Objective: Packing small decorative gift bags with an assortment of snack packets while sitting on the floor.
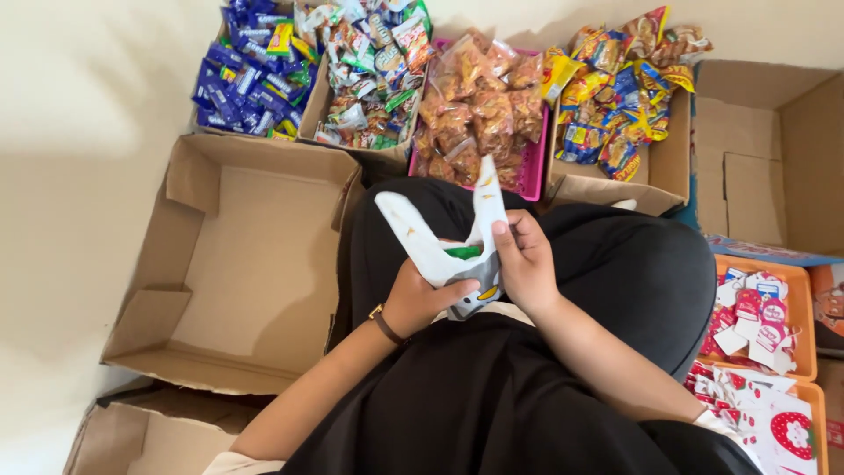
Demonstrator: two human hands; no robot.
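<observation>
Over my lap, both hands hold a small white plastic bag [457,242] with two long handles sticking up; something green and yellow shows inside it. My left hand [420,299] grips the bag's lower left side from beneath, a brown wristband on that wrist. My right hand [525,264] pinches the bag's right handle and upper edge, thumb on the plastic. I sit cross-legged in dark clothing.
An open empty cardboard box [237,264] lies at my left. Ahead stand boxes of blue candy packets [251,75], mixed wrapped snacks [374,66], a pink basket of clear-bagged snacks [483,105] and a box of yellow-blue packets [615,88]. Orange trays of red-white cartons [756,321] sit right.
</observation>
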